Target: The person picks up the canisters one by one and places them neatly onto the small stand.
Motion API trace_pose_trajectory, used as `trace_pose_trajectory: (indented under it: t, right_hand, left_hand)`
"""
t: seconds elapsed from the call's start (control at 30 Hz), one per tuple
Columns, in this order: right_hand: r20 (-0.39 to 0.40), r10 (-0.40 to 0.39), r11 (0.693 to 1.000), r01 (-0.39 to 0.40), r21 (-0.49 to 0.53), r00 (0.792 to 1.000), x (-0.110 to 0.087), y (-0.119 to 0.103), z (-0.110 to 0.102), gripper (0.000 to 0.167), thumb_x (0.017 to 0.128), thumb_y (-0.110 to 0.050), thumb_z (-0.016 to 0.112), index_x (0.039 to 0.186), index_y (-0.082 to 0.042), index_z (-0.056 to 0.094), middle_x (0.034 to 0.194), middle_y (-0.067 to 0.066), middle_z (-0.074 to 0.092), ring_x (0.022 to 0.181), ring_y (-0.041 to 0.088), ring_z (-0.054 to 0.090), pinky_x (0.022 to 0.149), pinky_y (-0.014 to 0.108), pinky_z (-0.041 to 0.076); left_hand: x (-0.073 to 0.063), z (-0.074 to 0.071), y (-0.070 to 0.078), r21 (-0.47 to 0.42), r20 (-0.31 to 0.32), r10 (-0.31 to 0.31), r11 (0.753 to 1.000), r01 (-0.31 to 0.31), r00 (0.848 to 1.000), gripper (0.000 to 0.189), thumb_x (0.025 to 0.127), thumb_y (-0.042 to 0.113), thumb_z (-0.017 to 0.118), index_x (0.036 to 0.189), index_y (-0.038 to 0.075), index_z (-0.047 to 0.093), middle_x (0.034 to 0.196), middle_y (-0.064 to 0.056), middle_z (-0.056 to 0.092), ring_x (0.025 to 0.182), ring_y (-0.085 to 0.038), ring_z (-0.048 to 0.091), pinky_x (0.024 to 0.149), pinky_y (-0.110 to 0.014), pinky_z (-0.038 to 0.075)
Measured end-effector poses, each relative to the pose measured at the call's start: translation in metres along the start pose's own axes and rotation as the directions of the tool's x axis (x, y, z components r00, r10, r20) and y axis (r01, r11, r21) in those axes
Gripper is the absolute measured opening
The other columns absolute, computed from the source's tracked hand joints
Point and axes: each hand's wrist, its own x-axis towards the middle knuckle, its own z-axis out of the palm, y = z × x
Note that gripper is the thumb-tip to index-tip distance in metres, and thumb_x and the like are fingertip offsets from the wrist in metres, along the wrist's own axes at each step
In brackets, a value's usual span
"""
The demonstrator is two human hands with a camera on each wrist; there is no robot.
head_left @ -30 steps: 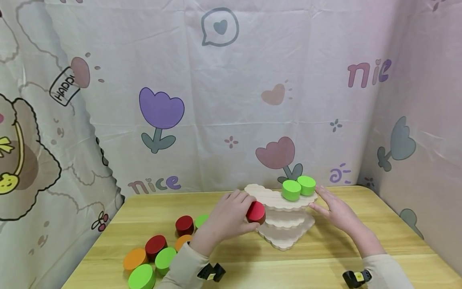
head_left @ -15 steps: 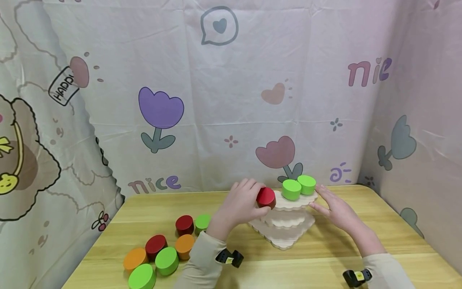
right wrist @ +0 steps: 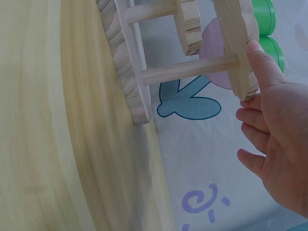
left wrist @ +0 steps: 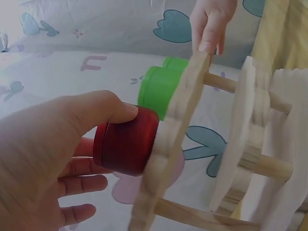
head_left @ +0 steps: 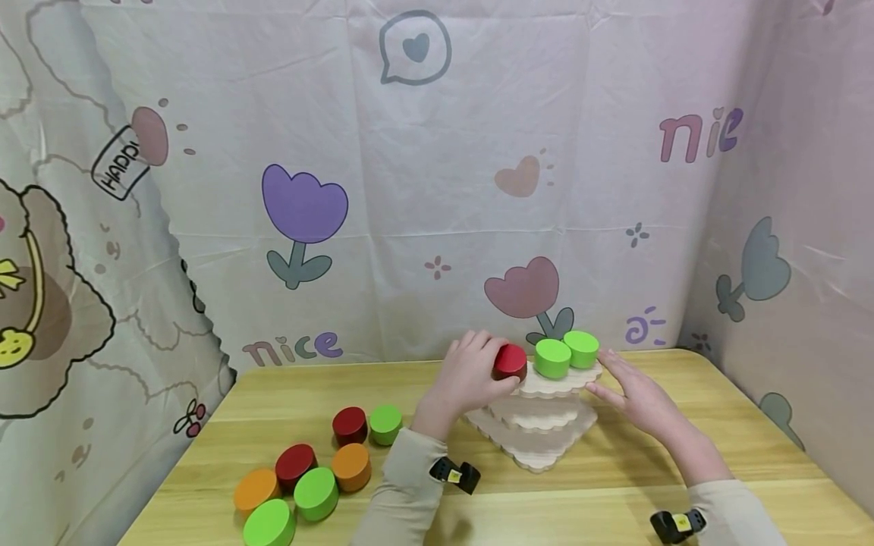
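Observation:
My left hand (head_left: 471, 375) pinches a red cylinder (head_left: 510, 362) between thumb and fingers, at the left part of a wooden tiered stand's top board. In the left wrist view the red cylinder (left wrist: 130, 139) has its lower end against that board, or very close to it. The pale stand (head_left: 536, 447) has scalloped boards joined by round dowels. Two green cylinders (head_left: 552, 359) sit side by side on its top board. At the right edge, my right hand (head_left: 638, 398) holds the board's corner, thumb on one side and index finger on the other, seen in the right wrist view (right wrist: 284, 125).
On the table's left lie several more cylinders: red (head_left: 296, 465), orange (head_left: 256, 491) and green (head_left: 315, 493). The wooden tabletop (head_left: 546, 508) ends at a printed cloth backdrop (head_left: 437, 167) close behind the stand.
My left hand has carried the red cylinder right and slightly back, from the stand's left front to over its top board. My right hand has stayed at the board's edge.

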Motion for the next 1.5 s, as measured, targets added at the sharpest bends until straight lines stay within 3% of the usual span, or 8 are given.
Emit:
trace_pose_trajectory:
  t: [0.33, 0.9, 1.27, 1.5]
  right_hand:
    - [-0.001, 0.001, 1.0, -0.001, 0.001, 1.0, 0.0, -0.001, -0.001, 0.075, 0.094, -0.044, 0.058, 0.145, 0.006, 0.036, 0.151, 0.032, 0.031, 0.138, 0.051, 0.031, 0.11, 0.063, 0.026]
    - [-0.001, 0.0, 1.0, 0.0, 0.003, 1.0, 0.0, 0.001, 0.001, 0.076, 0.095, -0.045, 0.057, 0.145, 0.007, 0.035, 0.151, 0.032, 0.031, 0.138, 0.051, 0.03, 0.11, 0.063, 0.025]
    - [-0.009, -0.004, 1.0, 0.004, 0.007, 1.0, -0.001, -0.001, 0.002, 0.075, 0.094, -0.044, 0.058, 0.145, 0.006, 0.036, 0.15, 0.032, 0.032, 0.138, 0.051, 0.031, 0.11, 0.063, 0.026]
    - [-0.014, -0.003, 1.0, 0.003, 0.007, 1.0, -0.001, 0.0, 0.002, 0.074, 0.094, -0.043, 0.058, 0.145, 0.006, 0.037, 0.15, 0.032, 0.031, 0.138, 0.051, 0.031, 0.11, 0.063, 0.026]
  left_hand:
    - [0.008, 0.009, 0.003, -0.017, 0.023, -0.042, 0.999, 0.043, 0.999, 0.052, 0.085, 0.049, 0.063, 0.128, 0.019, 0.059, 0.12, 0.0, 0.059, 0.112, -0.018, 0.05, 0.089, -0.036, 0.042]
    - [0.011, 0.019, 0.012, 0.043, 0.022, -0.061, 0.997, 0.06, 0.998, 0.058, 0.091, 0.049, 0.057, 0.14, 0.019, 0.051, 0.132, -0.001, 0.057, 0.119, -0.02, 0.049, 0.093, -0.036, 0.043]
    - [0.0, 0.019, 0.007, 0.091, -0.017, -0.034, 0.995, 0.035, 0.999, 0.06, 0.092, 0.045, 0.057, 0.144, 0.017, 0.046, 0.139, -0.001, 0.054, 0.124, -0.02, 0.049, 0.094, -0.038, 0.044]
    - [-0.015, 0.009, 0.004, 0.19, -0.088, 0.063, 0.981, -0.045, 0.994, 0.061, 0.091, 0.046, 0.06, 0.143, 0.016, 0.048, 0.135, -0.001, 0.057, 0.119, -0.019, 0.053, 0.089, -0.037, 0.047]
